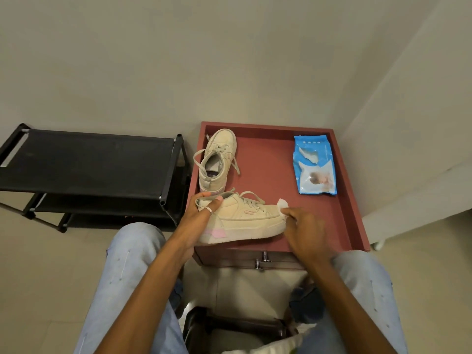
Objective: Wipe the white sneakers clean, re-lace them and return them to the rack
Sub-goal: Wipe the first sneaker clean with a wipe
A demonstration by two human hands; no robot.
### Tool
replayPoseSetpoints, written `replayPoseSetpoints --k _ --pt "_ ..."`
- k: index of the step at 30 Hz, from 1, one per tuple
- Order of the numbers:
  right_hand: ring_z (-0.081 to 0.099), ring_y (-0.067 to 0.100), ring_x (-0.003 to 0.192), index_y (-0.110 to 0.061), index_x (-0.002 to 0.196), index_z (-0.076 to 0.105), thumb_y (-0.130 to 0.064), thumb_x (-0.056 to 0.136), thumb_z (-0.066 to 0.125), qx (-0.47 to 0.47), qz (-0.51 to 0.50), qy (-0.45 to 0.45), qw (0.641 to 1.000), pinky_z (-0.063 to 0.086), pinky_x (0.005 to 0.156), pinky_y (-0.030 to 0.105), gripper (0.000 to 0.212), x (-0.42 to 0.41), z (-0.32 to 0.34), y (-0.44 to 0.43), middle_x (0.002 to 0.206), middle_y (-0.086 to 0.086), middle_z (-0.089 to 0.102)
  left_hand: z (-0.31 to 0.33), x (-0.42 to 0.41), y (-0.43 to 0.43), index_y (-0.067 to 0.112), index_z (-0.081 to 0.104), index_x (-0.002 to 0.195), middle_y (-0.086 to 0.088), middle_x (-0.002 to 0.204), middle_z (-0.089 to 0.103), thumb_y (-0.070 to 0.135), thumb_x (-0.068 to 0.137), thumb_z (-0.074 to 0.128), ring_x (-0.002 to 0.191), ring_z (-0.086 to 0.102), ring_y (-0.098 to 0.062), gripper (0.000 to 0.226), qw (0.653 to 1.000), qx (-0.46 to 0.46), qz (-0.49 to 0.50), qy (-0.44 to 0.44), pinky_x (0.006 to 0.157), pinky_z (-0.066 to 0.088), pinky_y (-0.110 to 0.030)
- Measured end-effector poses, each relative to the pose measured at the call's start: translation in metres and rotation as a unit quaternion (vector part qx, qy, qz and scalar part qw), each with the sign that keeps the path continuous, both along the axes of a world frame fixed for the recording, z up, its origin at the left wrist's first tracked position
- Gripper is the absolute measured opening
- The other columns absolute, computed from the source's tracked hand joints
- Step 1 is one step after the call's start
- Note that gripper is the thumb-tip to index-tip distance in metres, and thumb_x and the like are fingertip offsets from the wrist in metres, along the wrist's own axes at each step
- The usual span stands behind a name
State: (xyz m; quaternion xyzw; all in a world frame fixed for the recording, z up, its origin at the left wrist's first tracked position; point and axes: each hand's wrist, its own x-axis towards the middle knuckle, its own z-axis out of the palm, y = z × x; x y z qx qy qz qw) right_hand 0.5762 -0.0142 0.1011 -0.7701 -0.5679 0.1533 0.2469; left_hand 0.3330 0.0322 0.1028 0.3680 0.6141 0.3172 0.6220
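- Left hand [201,213]: fingers and thumb grasp the heel collar of the near sneaker [245,218], centre frame, toe pointing right.
- Right hand [304,231]: fingers curled, pinching a white wipe [282,203] against that toe.
- Second sneaker [217,159]: just above, laces loose.
- Blue wipes pack [315,166]: right side of red table [352,190].
- Black rack [89,164]: left of frame.

**Wipe at the sneaker's toe**

On the red tabletop [270,154], the left hand [201,213] grips the heel collar of the near sneaker [242,218], whose toe points to 3 o'clock. The blurred right hand [304,231] holds a white wipe [283,203] against that toe. From this shoe, the second sneaker [217,159] stands at 11 o'clock, the blue wipes pack [315,166] at 2 o'clock and the black rack [89,159] at 9 o'clock.
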Motion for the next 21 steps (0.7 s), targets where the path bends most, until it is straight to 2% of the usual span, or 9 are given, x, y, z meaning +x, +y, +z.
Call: replayPoseSetpoints --k 1,3,6,8,10,12,16,19,21 --pt "0.068 0.024 0.096 -0.014 0.113 0.073 -0.003 0.09 0.055 0.017 0.008 -0.002 1.0 0.049 0.085 0.028 0.031 0.0 -0.001 0.001 0.11 0.005 0.073 -0.001 0.001 0.002 0.045 0.058 0.12 0.008 0.119 0.07 0.057 0.088 0.068 0.108 0.066 -0.015 0.036 1.0 -0.005 0.006 0.0 0.093 0.056 -0.039" --pt "0.067 0.023 0.097 -0.015 0.114 0.073 -0.005 0.091 0.054 -0.015 -0.012 0.013 1.0 0.048 0.086 0.029 0.031 0.011 -0.007 0.014 0.109 0.003 0.073 -0.003 0.002 0.007 0.041 0.059 0.12 0.005 0.118 0.07 0.054 0.091 0.065 0.109 0.066 -0.018 0.032 1.0 -0.017 0.013 -0.001 0.094 0.055 -0.041" --pt "0.069 0.017 0.086 -0.023 0.109 0.074 -0.005 0.086 0.05 -0.124 -0.067 0.142 0.98 0.055 0.087 0.037 0.038 0.028 -0.015 0.034 0.094 -0.003 0.075 -0.001 0.001 0.012 0.038 0.062 0.118 0.003 0.115 0.072 0.051 0.095 0.06 0.108 0.068 -0.021 0.026 0.998 -0.054 0.026 -0.015 0.093 0.057 -0.045" --pt "0.069 0.017 0.086 -0.028 0.105 0.074 -0.005 0.083 0.048 -0.132 -0.064 0.145 0.979 0.056 0.087 0.042 0.041 0.029 -0.02 0.037 0.092 -0.005 0.076 0.0 0.0 0.015 0.037 0.063 0.118 0.002 0.114 0.074 0.05 0.096 0.058 0.107 0.07 -0.023 0.026 0.996 -0.077 0.031 -0.026 0.089 0.06 -0.044" --pt "0.066 0.021 0.099 -0.026 0.11 0.073 -0.005 0.086 0.048 -0.123 -0.07 0.128 0.982 0.053 0.091 0.041 0.04 0.025 -0.017 0.033 0.109 -0.002 0.073 0.0 0.0 0.017 0.036 0.063 0.116 0.001 0.113 0.075 0.05 0.097 0.058 0.107 0.071 -0.024 0.025 0.995 -0.094 0.03 -0.033 0.09 0.06 -0.048" --pt "0.062 0.021 0.107 -0.022 0.113 0.072 -0.005 0.09 0.049 -0.117 -0.075 0.097 0.986 0.049 0.095 0.036 0.037 0.023 -0.008 0.026 0.119 -0.002 0.069 0.001 0.003 0.018 0.034 0.063 0.115 0.001 0.111 0.076 0.05 0.098 0.058 0.105 0.071 -0.024 0.024 0.993 -0.104 0.03 -0.037 0.092 0.059 -0.049" --pt "0.062 0.017 0.109 -0.02 0.112 0.073 -0.005 0.092 0.05 -0.095 -0.043 0.077 0.992 0.042 0.091 0.023 0.034 0.023 -0.001 0.015 0.118 -0.004 0.069 0.004 0.007 0.02 0.031 0.063 0.112 0.002 0.106 0.077 0.043 0.102 0.053 0.102 0.071 -0.021 0.019 0.995 -0.095 0.019 -0.036 0.089 0.059 -0.043" --pt "0.062 0.016 0.106 -0.023 0.108 0.074 -0.008 0.091 0.05 -0.114 -0.065 0.135 0.982 0.047 0.094 0.03 0.033 0.027 -0.009 0.03 0.115 -0.005 0.07 0.007 0.008 0.022 0.03 0.064 0.11 0.001 0.108 0.076 0.041 0.103 0.053 0.104 0.07 -0.021 0.017 0.995 -0.096 0.022 -0.036 0.094 0.057 -0.046" --pt "0.062 0.014 0.1 -0.024 0.104 0.073 -0.009 0.091 0.048 -0.145 -0.084 0.177 0.97 0.049 0.087 0.032 0.033 0.027 -0.011 0.039 0.11 -0.004 0.072 0.007 0.008 0.022 0.029 0.064 0.114 -0.001 0.113 0.075 0.042 0.102 0.054 0.107 0.07 -0.023 0.02 0.994 -0.101 0.026 -0.037 0.097 0.056 -0.048"
